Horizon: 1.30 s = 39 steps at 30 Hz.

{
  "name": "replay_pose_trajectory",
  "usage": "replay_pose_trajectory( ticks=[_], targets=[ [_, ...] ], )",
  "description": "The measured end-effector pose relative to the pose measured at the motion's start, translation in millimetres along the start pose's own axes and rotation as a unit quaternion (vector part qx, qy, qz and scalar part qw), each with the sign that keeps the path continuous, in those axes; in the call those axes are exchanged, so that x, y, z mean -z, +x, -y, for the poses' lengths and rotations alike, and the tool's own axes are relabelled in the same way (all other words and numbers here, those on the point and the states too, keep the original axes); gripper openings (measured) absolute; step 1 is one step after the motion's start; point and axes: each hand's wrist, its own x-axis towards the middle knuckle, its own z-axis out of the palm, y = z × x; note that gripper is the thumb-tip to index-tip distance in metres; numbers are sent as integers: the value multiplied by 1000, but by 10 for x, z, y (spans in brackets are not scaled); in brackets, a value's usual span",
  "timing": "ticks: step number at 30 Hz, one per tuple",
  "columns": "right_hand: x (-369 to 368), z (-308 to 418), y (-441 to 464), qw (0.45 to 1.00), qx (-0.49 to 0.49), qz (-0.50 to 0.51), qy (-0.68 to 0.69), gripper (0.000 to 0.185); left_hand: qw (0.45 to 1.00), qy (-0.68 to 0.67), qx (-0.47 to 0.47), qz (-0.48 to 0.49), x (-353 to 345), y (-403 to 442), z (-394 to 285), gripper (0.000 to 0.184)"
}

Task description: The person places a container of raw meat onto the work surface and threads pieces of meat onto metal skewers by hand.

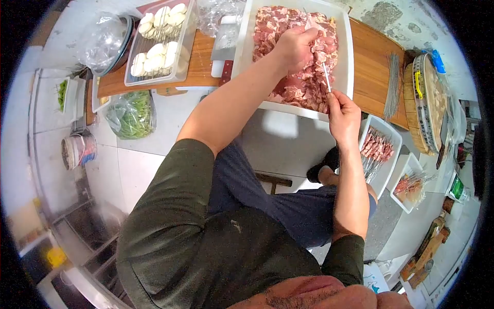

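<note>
A large white tub (349, 56) full of cut raw meat (278, 23) stands in front of me. Over the meat, my left hand (296, 49) is closed on a piece of raw meat (312, 24). My right hand (343, 118), at the tub's near edge, pinches a thin skewer (327, 77) that points up toward my left hand. Meat pieces lie around the skewer's far end; how many are on it I cannot tell.
On the wooden board, bare skewers (392, 85) lie right, a cleaver (225, 44) and a box of skewered white slices (159, 41) left. A tray of meat skewers (378, 149) sits lower right, near a smaller tray (409, 185). Bagged greens (131, 114) hang lower left.
</note>
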Motion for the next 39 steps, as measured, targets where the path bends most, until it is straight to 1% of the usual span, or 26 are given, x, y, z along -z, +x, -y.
replay_pose_trajectory(
  ticks=[2, 3, 4, 5, 6, 7, 8, 9, 11, 13, 17, 20, 24, 27, 30, 35, 37, 38, 39],
  targets=[
    [14, 14, -2, 999, 8, -5, -45, 28, 996, 74, -35, 29, 234, 104, 85, 16],
    [34, 72, -19, 993, 95, -45, -50, 26, 992, 110, -51, 45, 424, 222, 160, 16],
    [63, 193, -63, 978, 180, -85, -58, 25, 954, 266, -130, 49, 761, 499, 260, 17],
    [102, 332, -133, 956, 259, -123, -67, 23, 943, 301, -138, 35, 853, 600, 315, 17],
    [173, 529, -289, 966, 216, -60, 125, 22, 952, 282, -120, 24, 820, 593, 259, 18],
    [295, 688, -431, 943, 265, -5, 202, 24, 975, 205, -78, 13, 690, 539, 186, 19],
    [461, 948, -650, 907, 246, 92, 330, 30, 987, 155, -53, 9, 571, 489, 130, 20],
    [608, 1116, -828, 874, 264, 170, 372, 30, 990, 132, -39, 11, 490, 464, 91, 21],
    [892, 1291, -1108, 816, 299, 292, 399, 29, 994, 109, -18, 10, 430, 335, 89, 23],
    [1037, 1344, -1285, 796, 311, 344, 389, 28, 995, 98, -14, 10, 398, 321, 35, 26],
    [1027, 1299, -1404, 815, 295, 351, 355, 26, 997, 75, 2, 15, 324, 185, -34, 32],
    [1050, 1253, -1385, 823, 293, 345, 343, 25, 997, 79, -7, -17, 284, 187, -33, 32],
    [1085, 1216, -1368, 827, 290, 345, 335, 23, 995, 100, 7, 24, 389, 209, -50, 32],
    [1086, 1209, -1361, 830, 294, 341, 329, 21, 977, 206, -24, 39, 306, 169, -61, 31],
    [1098, 1201, -1358, 830, 295, 336, 332, 20, 993, 121, 5, -5, 159, 128, -25, 29],
    [1132, 1195, -1282, 827, 309, 323, 341, 18, 991, 130, 28, -34, 125, 101, -42, 29],
    [1074, 1113, -1121, 847, 305, 266, 344, 17, 989, 132, 40, -56, 223, 134, -15, 28],
    [1018, 1031, -1008, 871, 294, 211, 333, 17, 988, 128, 44, -70, 355, 202, 24, 28],
    [940, 903, -864, 908, 266, 127, 299, 17, 988, 124, 47, -84, 443, 228, 43, 27]
  ],
)
